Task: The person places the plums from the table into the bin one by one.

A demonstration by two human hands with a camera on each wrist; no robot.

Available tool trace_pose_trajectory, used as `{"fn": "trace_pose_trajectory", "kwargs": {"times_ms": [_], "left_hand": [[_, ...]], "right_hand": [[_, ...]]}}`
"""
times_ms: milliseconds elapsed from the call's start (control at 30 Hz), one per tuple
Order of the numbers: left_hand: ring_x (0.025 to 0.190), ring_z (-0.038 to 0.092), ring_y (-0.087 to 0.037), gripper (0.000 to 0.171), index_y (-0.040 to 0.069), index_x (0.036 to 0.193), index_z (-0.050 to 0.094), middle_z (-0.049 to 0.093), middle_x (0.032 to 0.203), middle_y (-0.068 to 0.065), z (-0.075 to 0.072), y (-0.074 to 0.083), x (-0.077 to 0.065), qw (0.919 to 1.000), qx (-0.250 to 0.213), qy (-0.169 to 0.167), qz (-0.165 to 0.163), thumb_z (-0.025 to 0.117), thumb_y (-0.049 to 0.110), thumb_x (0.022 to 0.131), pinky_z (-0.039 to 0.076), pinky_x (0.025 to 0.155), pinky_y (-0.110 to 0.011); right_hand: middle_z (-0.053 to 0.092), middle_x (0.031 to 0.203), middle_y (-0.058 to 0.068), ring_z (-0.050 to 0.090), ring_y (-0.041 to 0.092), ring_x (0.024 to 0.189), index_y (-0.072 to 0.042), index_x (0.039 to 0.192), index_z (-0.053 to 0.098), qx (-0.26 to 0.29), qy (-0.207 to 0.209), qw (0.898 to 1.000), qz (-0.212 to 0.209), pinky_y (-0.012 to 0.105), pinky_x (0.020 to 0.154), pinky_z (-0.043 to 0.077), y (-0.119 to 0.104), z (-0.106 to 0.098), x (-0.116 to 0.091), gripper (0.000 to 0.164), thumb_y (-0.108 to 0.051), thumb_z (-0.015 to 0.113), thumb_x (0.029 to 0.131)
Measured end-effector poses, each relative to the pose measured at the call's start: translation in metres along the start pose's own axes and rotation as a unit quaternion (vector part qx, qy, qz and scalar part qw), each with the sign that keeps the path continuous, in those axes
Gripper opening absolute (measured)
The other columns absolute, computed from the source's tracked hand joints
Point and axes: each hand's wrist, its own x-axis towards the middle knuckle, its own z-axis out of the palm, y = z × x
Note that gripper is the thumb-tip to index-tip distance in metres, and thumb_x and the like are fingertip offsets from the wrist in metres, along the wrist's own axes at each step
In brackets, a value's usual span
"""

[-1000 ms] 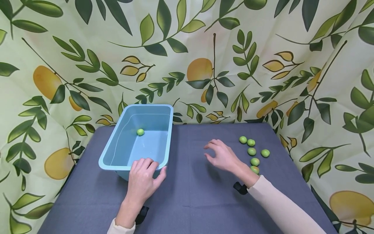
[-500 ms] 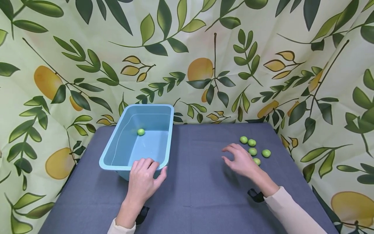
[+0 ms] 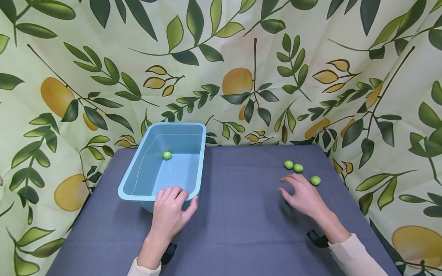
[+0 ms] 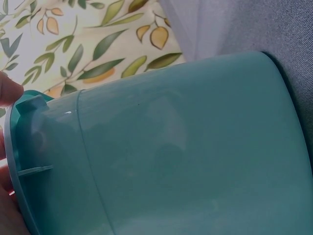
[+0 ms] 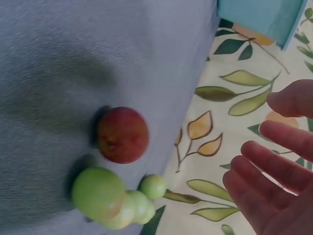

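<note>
My left hand grips the near rim of a light blue plastic tub, fingers over the edge; the left wrist view shows the tub's outer wall. One small green round fruit lies inside. My right hand hovers above the cloth with loosely bent fingers and holds nothing. Beyond it are small green fruits, including a left one, a middle one and a right one. The right wrist view shows a red fruit beside a green one; the hand hides some fruits from the head view.
A dark grey-blue cloth covers the table. Behind and at both sides hangs a curtain printed with leaves and orange fruit. The tub stands at the far left of the table, near the curtain.
My right hand has moved right, over toward the loose fruits, and now covers more of them in the head view. The left hand and the tub have stayed in place.
</note>
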Motion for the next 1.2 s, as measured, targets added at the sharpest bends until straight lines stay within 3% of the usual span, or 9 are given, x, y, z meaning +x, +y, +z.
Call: {"fn": "trace_pose_trajectory", "kwargs": {"times_ms": [167,367,933,1200], "left_hand": [[0.063,0.051,-0.024,0.031,0.007,0.077,0.070,0.057,0.073,-0.003,0.000,0.000,0.000,1.0000,0.001,-0.004,-0.001,0.057,0.032,0.091,0.039,0.060,-0.041],[0.063,0.050,-0.024,0.034,0.008,0.076,0.068,0.057,0.073,-0.003,0.000,0.000,0.000,0.9999,0.005,-0.012,-0.002,0.055,0.034,0.093,0.039,0.060,-0.041],[0.064,0.052,-0.025,0.034,0.007,0.076,0.070,0.057,0.073,-0.004,0.000,0.000,0.000,0.9999,0.005,-0.009,-0.003,0.056,0.033,0.093,0.039,0.060,-0.041],[0.063,0.051,-0.024,0.035,0.007,0.077,0.069,0.057,0.073,-0.003,0.000,0.000,0.000,0.9999,0.005,-0.012,-0.006,0.055,0.034,0.093,0.039,0.060,-0.041]], "right_hand": [[0.069,0.108,0.012,0.064,0.033,0.104,-0.004,0.108,0.074,-0.020,-0.010,1.000,0.013,0.053,0.079,0.053,0.008,0.003,-0.008,0.025,-0.014,0.075,0.086],[0.068,0.104,0.010,0.060,0.023,0.083,-0.003,0.108,0.073,-0.018,-0.048,0.998,0.027,0.041,0.064,0.049,0.020,0.012,-0.019,0.024,-0.013,0.076,0.086],[0.064,0.095,0.007,0.062,0.033,0.093,-0.007,0.097,0.072,-0.083,-0.084,0.993,-0.008,0.048,0.072,0.052,0.037,0.025,-0.029,0.021,-0.012,0.081,0.079],[0.063,0.093,0.006,0.061,0.030,0.085,-0.007,0.096,0.072,-0.086,-0.075,0.993,-0.016,0.047,0.071,0.051,0.037,0.027,-0.027,0.020,-0.009,0.081,0.078]]}}
